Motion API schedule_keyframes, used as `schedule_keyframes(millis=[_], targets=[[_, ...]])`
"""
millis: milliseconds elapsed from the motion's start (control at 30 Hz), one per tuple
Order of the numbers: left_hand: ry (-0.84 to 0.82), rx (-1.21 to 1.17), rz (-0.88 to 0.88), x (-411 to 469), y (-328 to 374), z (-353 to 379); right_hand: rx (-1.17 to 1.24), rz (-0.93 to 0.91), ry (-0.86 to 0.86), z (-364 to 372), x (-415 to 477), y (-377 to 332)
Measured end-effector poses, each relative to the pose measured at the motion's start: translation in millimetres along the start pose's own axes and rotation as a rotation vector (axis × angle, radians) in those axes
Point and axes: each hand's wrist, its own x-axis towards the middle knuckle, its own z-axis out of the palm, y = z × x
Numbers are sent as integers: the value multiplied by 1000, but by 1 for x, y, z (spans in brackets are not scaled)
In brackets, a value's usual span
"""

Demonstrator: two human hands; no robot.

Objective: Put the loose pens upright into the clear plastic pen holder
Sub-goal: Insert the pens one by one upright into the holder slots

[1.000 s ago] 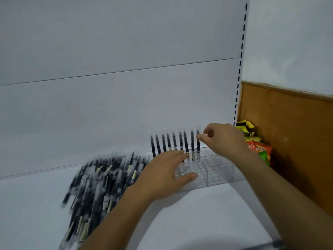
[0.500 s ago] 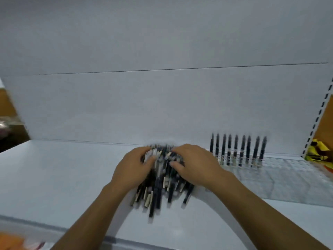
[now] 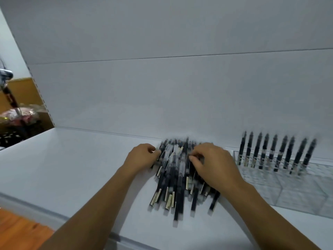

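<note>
A second ago the right hand (image 3: 214, 165) was up at the pen holder (image 3: 288, 184) and the left hand (image 3: 142, 156) lay on its front edge. Now both are back on the heap of loose pens (image 3: 177, 177), as they were half a second ago, barely shifted.

The right hand's curled fingers dig into the top of the heap and pinch pens there. The left hand's fingers curl against the heap's left edge; in the blur I cannot tell whether they hold a pen.

The loose pens lie flat on the white shelf (image 3: 72, 168), just left of the holder, long axes running roughly from the near edge towards the back panel (image 3: 162, 87), fanned a little at the near ends.

A row of standing pens (image 3: 273, 152) fills the holder's back row, upright, their tops leaning slightly right. The right forearm crosses the holder's near left corner. Dim clutter (image 3: 18, 116) sits beyond the shelf's left end.
</note>
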Motion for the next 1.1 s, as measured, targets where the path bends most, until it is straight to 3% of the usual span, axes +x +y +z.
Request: schedule_keyframes(millis=[167, 400, 800, 967, 1100], targets=[[-19, 53, -38, 15, 6, 0, 102, 73, 50, -2, 0, -1], [-69, 146, -1, 23, 23, -7, 26, 138, 62, -1, 2, 0], [-82, -462, -172, 5, 14, -16, -99, 136, -11, -3, 6, 0], [-146, -347, -57, -14, 14, -13, -141, 141, -74, -3, 12, 2], [-165, -255, -65, -23, 13, -11, -150, 163, -84, -3, 14, 4]])
